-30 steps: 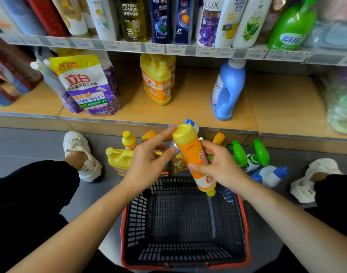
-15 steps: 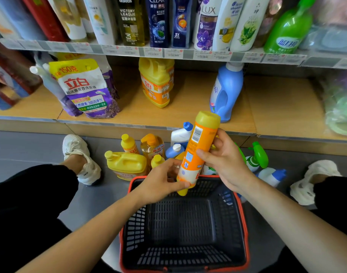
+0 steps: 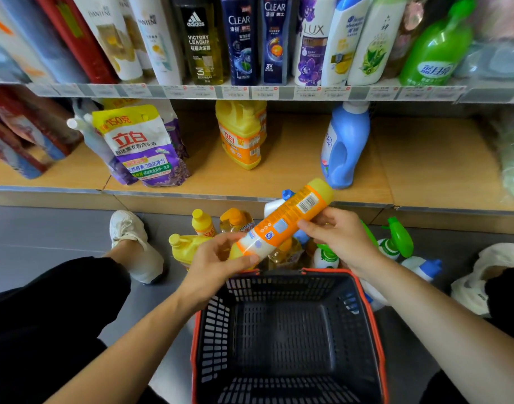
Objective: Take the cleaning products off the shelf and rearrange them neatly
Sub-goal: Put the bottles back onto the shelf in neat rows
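1. The room is a shop aisle. A grey floor (image 3: pixel 46 228) runs in front of a low wooden shelf (image 3: pixel 293 164), and an upper shelf (image 3: pixel 250 92) edged with price tags sits above it.
2. A person squats facing the shelves, with one white shoe (image 3: pixel 133 243) on the left and another (image 3: pixel 477 275) on the right.
3. One black basket (image 3: pixel 215 330) with a red rim stands on the floor near the person, and nothing can be seen inside it.
4. One orange bottle (image 3: pixel 285 220) is held in the air over the basket's far rim. It is tilted, with its base up to the far right and its yellow cap end down to the left.
5. The left hand (image 3: pixel 218 263) has its fingers curled round the cap end. The right hand (image 3: pixel 340 237) has its fingers wrapped round the bottle's middle.
6. Three products stand well apart on the wooden shelf: one purple-and-white pouch (image 3: pixel 142 147) on the left, one yellow jug (image 3: pixel 241 135) in the middle and one blue detergent bottle (image 3: pixel 344 147) on the right.
7. On the floor between basket and shelf is a cluster of bottles. It includes one yellow jug lying down (image 3: pixel 186 246), one small yellow bottle (image 3: pixel 203 223), two green-topped spray bottles (image 3: pixel 395 240) and one white bottle with a blue cap (image 3: pixel 422 265).
8. The upper shelf carries a tight row of shampoo bottles, two of them dark blue (image 3: pixel 241 45).
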### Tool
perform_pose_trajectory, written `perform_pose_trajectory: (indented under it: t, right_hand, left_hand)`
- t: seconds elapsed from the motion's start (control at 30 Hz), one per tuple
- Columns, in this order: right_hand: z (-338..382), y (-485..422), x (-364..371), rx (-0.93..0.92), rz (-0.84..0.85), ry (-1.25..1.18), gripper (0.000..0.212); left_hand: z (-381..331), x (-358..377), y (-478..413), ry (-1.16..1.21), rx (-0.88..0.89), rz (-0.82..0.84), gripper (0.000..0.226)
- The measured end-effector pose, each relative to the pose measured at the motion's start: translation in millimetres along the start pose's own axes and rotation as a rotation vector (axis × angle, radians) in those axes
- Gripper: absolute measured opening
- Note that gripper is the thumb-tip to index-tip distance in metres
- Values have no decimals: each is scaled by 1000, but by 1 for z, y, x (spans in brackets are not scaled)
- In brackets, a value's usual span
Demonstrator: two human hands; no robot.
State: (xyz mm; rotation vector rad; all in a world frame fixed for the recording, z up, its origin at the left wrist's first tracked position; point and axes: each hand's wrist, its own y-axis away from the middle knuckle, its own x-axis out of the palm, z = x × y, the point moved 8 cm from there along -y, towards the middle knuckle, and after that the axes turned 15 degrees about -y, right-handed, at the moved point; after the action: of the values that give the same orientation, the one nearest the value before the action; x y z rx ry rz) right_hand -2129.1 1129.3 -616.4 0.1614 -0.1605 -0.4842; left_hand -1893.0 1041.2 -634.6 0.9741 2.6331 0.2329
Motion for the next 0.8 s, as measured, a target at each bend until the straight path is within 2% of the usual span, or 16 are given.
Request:
perform_pose_trajectory:
  t: [0.07,0.17,0.27,0.37,0.47,0.53,0.67,0.73,0.8]
  right_hand:
    - [0,-11,-3,-77,-49,187,8]
    - [-1,-29,-5,-133,-106,368,4]
    - [-4,-57,2,-144,-57,518,22]
    - [-10,-88,12,-200,22,725,44]
    - [-25,-122,13,-159,83,871,64]
    - [-38,-140,15,-98,128,903,66]
    - [-56,-154,20,-109,180,932,43]
    - [-58,-157,18,-138,182,963,32]
    - [-57,-159,14,-127,207,994,31]
  left_hand:
    - [-5,-27,0,-25,19,-160,58]
    - [-17,-64,-3,-75,56,-349,54]
    - [-31,-89,-11,-166,104,-447,54]
    - [-52,-108,-31,-368,159,-531,53]
    - [-72,-110,-60,-555,240,-537,52]
    - [-77,-104,-84,-638,270,-496,52]
    - [-71,-81,-123,-778,305,-398,51]
    - [-66,-74,-139,-760,305,-380,50]
    - [-65,-73,-151,-708,307,-402,50]
